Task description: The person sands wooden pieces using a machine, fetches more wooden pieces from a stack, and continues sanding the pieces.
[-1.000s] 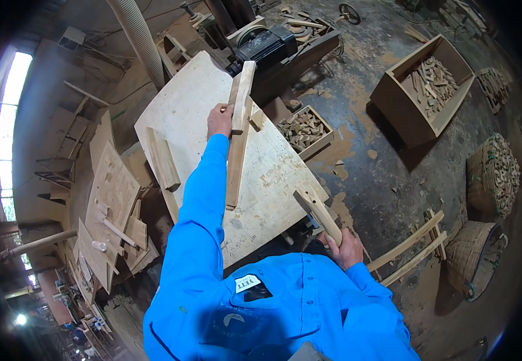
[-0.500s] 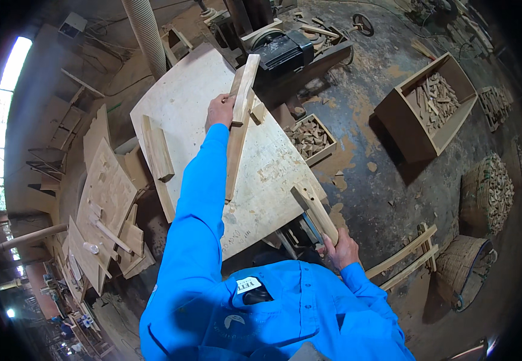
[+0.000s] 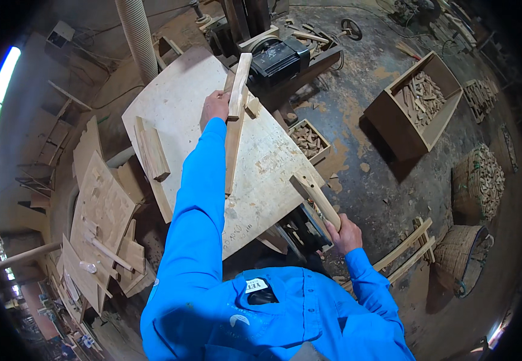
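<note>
A pale plywood table point(image 3: 261, 192) lies before me. My left hand point(image 3: 216, 106), arm stretched out, is closed on the edge of a long wooden piece point(image 3: 240, 84) at the far end of the table. Beneath that piece runs a longer brown board point(image 3: 233, 156), and a small wood block point(image 3: 252, 107) sits against its right side. Over the table's near right corner, my right hand point(image 3: 346, 233) is wrapped round the near end of a wooden bar point(image 3: 322, 201). A shorter board point(image 3: 300, 184) meets the bar's far end; how they join is unclear.
Left on the table lie several wood strips point(image 3: 152, 150). A black motor point(image 3: 280, 58) stands beyond it. To the right are a large box of offcuts point(image 3: 393, 126), a small crate point(image 3: 327, 148) and two baskets point(image 3: 475, 186). Plywood sheets point(image 3: 101, 201) lean at the left.
The view has shifted slightly, so the table and floor things sit a little higher and farther left. My right hand has edged slightly outward; both hands keep their holds.
</note>
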The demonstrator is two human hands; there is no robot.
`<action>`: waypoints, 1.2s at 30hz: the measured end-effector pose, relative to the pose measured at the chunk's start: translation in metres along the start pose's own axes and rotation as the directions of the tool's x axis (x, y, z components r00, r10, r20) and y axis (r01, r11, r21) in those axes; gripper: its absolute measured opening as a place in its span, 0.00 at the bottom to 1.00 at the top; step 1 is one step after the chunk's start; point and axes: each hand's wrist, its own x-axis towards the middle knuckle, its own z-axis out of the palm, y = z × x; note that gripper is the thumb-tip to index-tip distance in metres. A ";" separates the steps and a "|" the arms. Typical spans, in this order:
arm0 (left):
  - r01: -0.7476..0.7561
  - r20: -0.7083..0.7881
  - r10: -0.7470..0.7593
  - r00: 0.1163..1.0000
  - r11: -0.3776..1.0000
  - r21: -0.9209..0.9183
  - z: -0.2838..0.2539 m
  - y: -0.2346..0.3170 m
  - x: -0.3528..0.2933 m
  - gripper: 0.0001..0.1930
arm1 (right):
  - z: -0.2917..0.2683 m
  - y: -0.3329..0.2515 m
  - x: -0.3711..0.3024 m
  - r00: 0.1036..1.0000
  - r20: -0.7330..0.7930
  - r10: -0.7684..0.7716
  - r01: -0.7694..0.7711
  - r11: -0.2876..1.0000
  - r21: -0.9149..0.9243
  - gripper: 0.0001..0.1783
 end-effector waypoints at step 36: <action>0.087 0.146 -0.054 0.988 0.970 -0.226 0.011 -0.075 0.063 0.21 | -0.048 -0.030 -0.005 0.995 0.097 0.018 -0.024 0.997 0.069 0.29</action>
